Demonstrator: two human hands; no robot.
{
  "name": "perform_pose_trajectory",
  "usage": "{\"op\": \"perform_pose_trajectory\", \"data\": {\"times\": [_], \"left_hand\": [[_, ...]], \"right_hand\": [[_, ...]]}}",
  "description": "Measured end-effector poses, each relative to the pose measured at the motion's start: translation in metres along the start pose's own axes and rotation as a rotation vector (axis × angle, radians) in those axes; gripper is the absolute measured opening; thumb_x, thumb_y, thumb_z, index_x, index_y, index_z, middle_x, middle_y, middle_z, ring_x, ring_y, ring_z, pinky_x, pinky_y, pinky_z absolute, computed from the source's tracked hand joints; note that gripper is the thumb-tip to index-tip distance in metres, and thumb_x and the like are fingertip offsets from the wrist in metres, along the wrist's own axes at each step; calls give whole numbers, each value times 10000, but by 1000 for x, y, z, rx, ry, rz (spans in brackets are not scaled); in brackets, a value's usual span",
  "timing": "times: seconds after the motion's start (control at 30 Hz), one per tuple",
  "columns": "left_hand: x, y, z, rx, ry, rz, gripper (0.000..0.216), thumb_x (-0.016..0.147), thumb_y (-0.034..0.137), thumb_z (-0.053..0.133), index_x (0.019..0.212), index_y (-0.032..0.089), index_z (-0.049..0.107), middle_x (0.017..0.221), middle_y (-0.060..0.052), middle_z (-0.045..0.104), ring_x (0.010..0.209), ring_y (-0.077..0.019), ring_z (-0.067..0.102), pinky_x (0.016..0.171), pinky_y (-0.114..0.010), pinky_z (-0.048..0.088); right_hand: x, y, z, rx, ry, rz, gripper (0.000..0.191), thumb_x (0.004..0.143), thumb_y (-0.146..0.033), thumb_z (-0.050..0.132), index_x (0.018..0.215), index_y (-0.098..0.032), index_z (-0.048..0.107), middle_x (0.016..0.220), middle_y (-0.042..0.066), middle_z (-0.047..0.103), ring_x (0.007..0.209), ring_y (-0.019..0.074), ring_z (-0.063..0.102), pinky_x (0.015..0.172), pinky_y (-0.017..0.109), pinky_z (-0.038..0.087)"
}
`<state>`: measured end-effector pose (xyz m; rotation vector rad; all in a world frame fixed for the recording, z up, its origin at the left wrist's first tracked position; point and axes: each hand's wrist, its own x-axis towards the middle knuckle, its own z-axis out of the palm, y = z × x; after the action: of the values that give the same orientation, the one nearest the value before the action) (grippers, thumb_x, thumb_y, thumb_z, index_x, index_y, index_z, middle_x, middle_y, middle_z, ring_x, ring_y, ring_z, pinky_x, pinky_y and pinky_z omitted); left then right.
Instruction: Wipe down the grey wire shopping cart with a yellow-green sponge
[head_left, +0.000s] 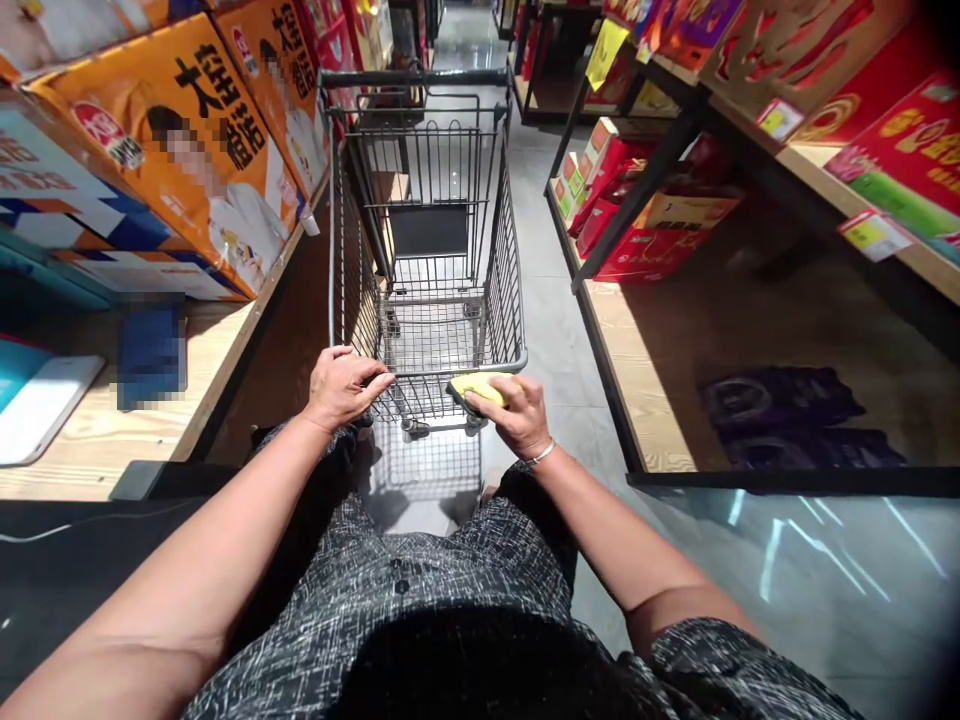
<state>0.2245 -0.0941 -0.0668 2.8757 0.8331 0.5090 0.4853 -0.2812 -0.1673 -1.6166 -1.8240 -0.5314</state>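
Note:
A dark metal shopping cart (514, 270) stands right in front of me, its bar at the far end and its wire basket holding nothing I can make out. My left hand (345, 385) is closed over the near left corner of the rim, thumb lying along the top wire. At the near right part of that rim, my right hand (520, 408) grips a yellow cloth (476, 384) with a dark underside. The cloth is pressed against the rim. A thin bracelet circles my right wrist.
On the left, a wooden shelf (217, 340) carries large orange boxes (172, 130) close to the cart. A black-framed shelf (615, 350) on the right holds red gift boxes (645, 240) and dark purple packages (780, 400). Grey tiled floor (551, 300) runs along the aisle.

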Motion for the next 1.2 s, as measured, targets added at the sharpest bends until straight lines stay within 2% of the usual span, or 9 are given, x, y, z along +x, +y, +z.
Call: {"op": "perform_pose_trajectory", "data": {"times": [0.17, 0.33, 0.47, 0.53, 0.63, 0.77, 0.93, 1.1, 1.2], "left_hand": [[-6, -10, 0, -7, 28, -2, 366, 931, 517, 504, 786, 244, 699, 790, 18, 753, 783, -200, 695, 976, -441, 374], [-12, -19, -1, 5, 51, 27, 377, 935, 521, 502, 791, 239, 706, 792, 10, 755, 776, -203, 693, 966, -433, 381], [-16, -27, 0, 4, 65, 36, 374, 947, 503, 479, 803, 245, 708, 775, 8, 750, 772, -205, 686, 968, -434, 378], [-17, -30, 0, -5, 52, 42, 374, 954, 496, 468, 808, 249, 707, 764, 4, 746, 769, -206, 679, 972, -436, 375], [-20, -26, -3, 5, 40, 41, 355, 956, 478, 478, 811, 247, 706, 772, -11, 739, 796, -221, 669, 998, -466, 348], [-23, -2, -6, 69, 133, -41, 203, 940, 352, 533, 939, 278, 722, 970, -26, 741, 1035, -282, 627, 1098, -591, 151], [-23, 19, 6, -53, 36, -17, 415, 843, 121, 505, 1198, 280, 650, 1084, -36, 719, 1045, -247, 624, 975, -469, 339], [-21, 21, 18, -115, 103, 20, 295, 900, 350, 535, 1158, 240, 628, 1030, -53, 703, 1018, -270, 618, 938, -480, 327], [-20, 24, 18, -104, 129, 12, 283, 887, 388, 559, 1118, 240, 626, 989, -40, 698, 986, -269, 613, 913, -480, 314]], "right_hand": [[-18, -10, 19, -42, -27, 73, 373, 880, -203, 690, 1124, -485, 709, 1095, 16, 604, 1034, 211, 448, 890, 352, 429], [-38, -29, 46, -33, -296, 209, 299, 906, -203, 637, 1089, -415, 742, 1139, 38, 627, 1057, 232, 473, 883, 360, 422], [-43, -38, 33, 38, -491, 171, 263, 878, -150, 640, 983, -348, 777, 1124, 41, 652, 1007, 226, 486, 830, 348, 441], [-36, -49, 19, 39, -444, 182, 321, 891, -116, 599, 1012, -354, 775, 1116, 47, 650, 988, 221, 487, 834, 346, 458], [-8, -70, -2, 29, -243, 176, 368, 919, -142, 570, 1117, -400, 741, 1170, 42, 613, 1077, 233, 471, 947, 373, 467], [44, -84, -23, -60, -97, 169, 413, 923, -179, 585, 1231, -439, 673, 1266, 30, 548, 1191, 249, 417, 1036, 424, 453], [66, -59, -45, -193, -182, 210, 515, 896, -62, 521, 1238, -415, 675, 1321, 34, 534, 1109, 240, 436, 952, 391, 472], [78, 4, -67, -350, -307, 373, 567, 845, -28, 490, 1288, -340, 657, 1328, 82, 521, 1056, 260, 446, 900, 387, 452], [108, 44, -65, -345, -416, 336, 619, 831, -4, 444, 1314, -342, 634, 1364, 63, 506, 1073, 258, 433, 906, 369, 425]]}}
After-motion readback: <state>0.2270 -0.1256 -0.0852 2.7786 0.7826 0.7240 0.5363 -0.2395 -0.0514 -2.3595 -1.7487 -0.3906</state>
